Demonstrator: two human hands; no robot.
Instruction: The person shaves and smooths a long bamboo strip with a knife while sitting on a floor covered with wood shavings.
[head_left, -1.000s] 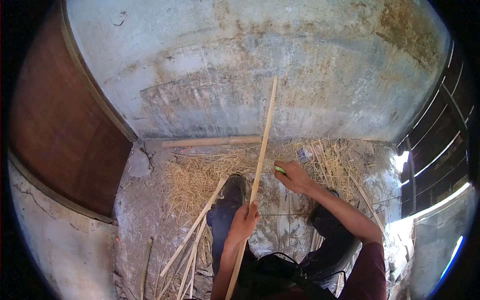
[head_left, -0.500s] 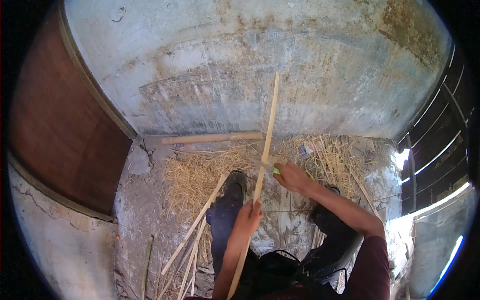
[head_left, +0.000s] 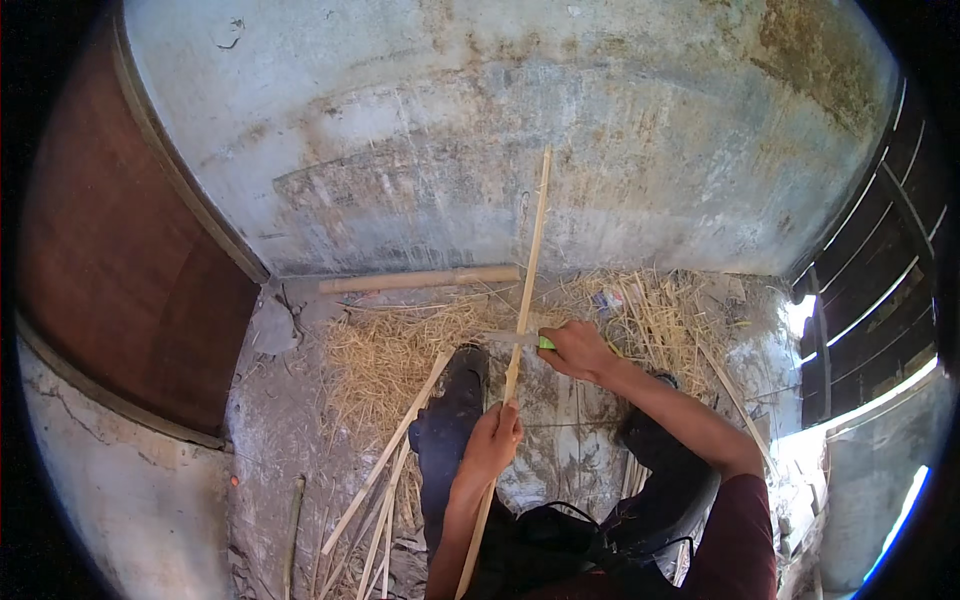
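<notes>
Seemingly at the shaving step, the strip [head_left: 535,230] is gripped by the left hand [head_left: 492,438], the knife [head_left: 545,343] by the right hand [head_left: 580,351]; an even stroke seems needed.

A green-handled knife [head_left: 545,342] crosses a long pale strip [head_left: 535,240] in what appears to be a makeshift workshop, its worn floor [head_left: 272,415] strewn with shavings [head_left: 385,355]. A stained wall [head_left: 430,200], 1 brown panel [head_left: 130,240] at left and dark slats [head_left: 865,340] at right, daylight showing through their gaps, enclose the rough space.
</notes>
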